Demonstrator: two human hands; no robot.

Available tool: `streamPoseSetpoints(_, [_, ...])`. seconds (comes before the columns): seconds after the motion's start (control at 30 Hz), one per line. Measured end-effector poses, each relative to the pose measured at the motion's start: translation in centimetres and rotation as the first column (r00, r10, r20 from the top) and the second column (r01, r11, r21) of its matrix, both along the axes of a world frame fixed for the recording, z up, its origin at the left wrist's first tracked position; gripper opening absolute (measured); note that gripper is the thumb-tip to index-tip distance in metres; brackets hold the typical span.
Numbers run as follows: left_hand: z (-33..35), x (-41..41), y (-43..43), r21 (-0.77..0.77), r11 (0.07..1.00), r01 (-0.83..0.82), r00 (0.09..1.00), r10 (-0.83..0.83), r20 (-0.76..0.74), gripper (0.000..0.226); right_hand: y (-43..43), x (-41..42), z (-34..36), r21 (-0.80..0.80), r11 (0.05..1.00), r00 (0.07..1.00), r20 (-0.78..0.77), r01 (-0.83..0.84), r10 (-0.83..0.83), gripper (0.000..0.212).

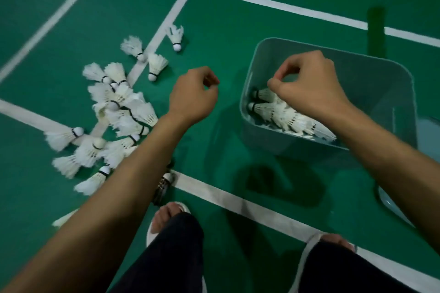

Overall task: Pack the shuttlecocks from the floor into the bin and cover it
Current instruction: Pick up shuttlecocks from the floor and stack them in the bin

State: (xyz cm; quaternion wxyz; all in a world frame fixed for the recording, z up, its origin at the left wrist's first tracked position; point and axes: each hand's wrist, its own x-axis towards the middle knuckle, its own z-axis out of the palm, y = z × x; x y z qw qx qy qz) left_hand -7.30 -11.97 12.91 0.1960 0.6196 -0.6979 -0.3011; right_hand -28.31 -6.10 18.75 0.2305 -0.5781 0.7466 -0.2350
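While some shuttlecocks (281, 114) are already laid inside the bin (371, 71), many more are left in a heap (119, 112) on the floor (226, 31) left of the bin, so packing is judged far from done. The right hand (307, 88) is held over the bin with fingertips (273, 82) pinched (whether anything is gripped cannot be told); the left hand (192, 95) is hung between bin and heap, fingers curled, nothing seen in it. A reach to the heap is called for next.

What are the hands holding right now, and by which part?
Left hand: nothing visible, fingers curled. Right hand: curled over the shuttlecocks in the bin; whether it pinches one cannot be told.
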Motion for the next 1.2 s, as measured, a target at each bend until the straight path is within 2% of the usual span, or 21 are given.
streamPoseSetpoints(0.13, [-5.1, 5.8, 1.3, 0.108, 0.976, -0.189, 0.982, 0.185, 0.044, 0.023, -2.1, 4.8, -0.9, -0.039, 0.99, 0.989, -0.053, -0.138, 0.136, 0.011])
streamPoseSetpoints(0.23, [-8.2, 9.5, 2.4, 0.112, 0.946, -0.304, 0.952, 0.299, 0.062, 0.024, -4.8, 9.8, -1.6, -0.068, 0.958, 0.956, -0.117, -0.277, 0.268, 0.027])
streamPoseSetpoints(0.33, [-9.5, 12.8, 3.4, -0.014, 0.928, -0.373, 0.918, 0.371, 0.137, 0.025, -8.7, 15.8, -4.1, 0.073, 0.868, 0.843, -0.211, -0.491, 0.494, 0.03])
streamPoseSetpoints(0.43, [-9.9, 15.4, 4.2, -0.1, 0.871, -0.482, 0.821, 0.489, 0.295, 0.034, -11.2, 20.9, -7.8, 0.222, 0.757, 0.735, -0.187, -0.614, 0.651, 0.04])
streamPoseSetpoints(0.53, [-10.2, 17.3, 3.9, 0.042, 0.799, -0.6, 0.769, 0.561, 0.308, 0.054, -12.5, 23.9, -11.1, 0.259, 0.739, 0.719, -0.184, -0.622, 0.67, 0.063])
streamPoseSetpoints(0.6, [-10.4, 18.0, 3.3, 0.097, 0.807, -0.583, 0.781, 0.523, 0.34, 0.066, -13.3, 25.3, -12.7, 0.273, 0.707, 0.703, -0.133, -0.652, 0.699, 0.08])
streamPoseSetpoints(0.63, [-10.5, 18.2, 2.7, 0.109, 0.821, -0.56, 0.79, 0.491, 0.366, 0.07, -13.7, 25.7, -13.5, 0.288, 0.682, 0.683, -0.117, -0.672, 0.721, 0.082])
streamPoseSetpoints(0.67, [-10.5, 18.2, 2.1, 0.121, 0.834, -0.539, 0.796, 0.457, 0.397, 0.071, -14.1, 26.0, -14.1, 0.306, 0.65, 0.65, -0.116, -0.695, 0.751, 0.078])
streamPoseSetpoints(0.73, [-10.6, 17.7, 1.0, 0.127, 0.861, -0.493, 0.796, 0.387, 0.465, 0.066, -14.3, 25.9, -15.0, 0.317, 0.603, 0.599, -0.125, -0.732, 0.791, 0.054])
streamPoseSetpoints(0.77, [-10.7, 17.3, 0.6, 0.117, 0.877, -0.466, 0.795, 0.357, 0.49, 0.062, -14.3, 25.7, -15.3, 0.294, 0.613, 0.606, -0.126, -0.733, 0.785, 0.038])
streamPoseSetpoints(0.83, [-11.2, 16.4, 0.3, 0.058, 0.905, -0.422, 0.792, 0.338, 0.508, 0.05, -13.9, 24.7, -15.8, 0.227, 0.69, 0.685, -0.114, -0.687, 0.72, 0.015])
streamPoseSetpoints(0.97, [-11.9, 14.8, 1.1, -0.112, 0.924, -0.367, 0.823, 0.378, 0.423, 0.026, -12.6, 22.2, -16.3, 0.272, 0.808, 0.841, 0.008, -0.522, 0.541, 0.02])
streamPoseSetpoints(1.07, [-11.6, 13.8, 1.9, -0.21, 0.905, -0.37, 0.888, 0.411, 0.207, 0.021, -11.9, 20.8, -15.5, 0.22, 0.88, 0.903, 0.015, -0.422, 0.429, 0.021])
streamPoseSetpoints(1.2, [-9.2, 12.0, 1.6, -0.087, 0.905, -0.415, 0.904, 0.401, -0.146, 0.022, -11.9, 18.9, -12.1, 0.077, 0.929, 0.931, -0.026, -0.362, 0.364, 0.013])
